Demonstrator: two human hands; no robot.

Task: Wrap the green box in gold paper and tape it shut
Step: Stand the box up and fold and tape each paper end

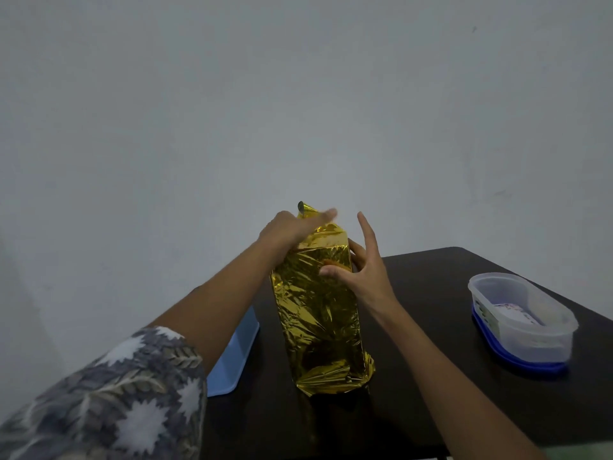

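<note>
Folding: my left hand (288, 232), fingers flat, presses the gold paper (318, 313) down on top.
Bracing grip: right hand (363, 275) pinches the 3 o'clock edge against tipping.

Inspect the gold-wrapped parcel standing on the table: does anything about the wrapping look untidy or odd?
Yes. A loose curled corner of the gold paper sticks up at the top, beside the left hand pressing there, and the bottom end is crumpled and bunched against the table rather than folded flat.

dark table (431, 293): gold-wrapped box (318, 320), tub (524, 323), tray (232, 360)
</note>
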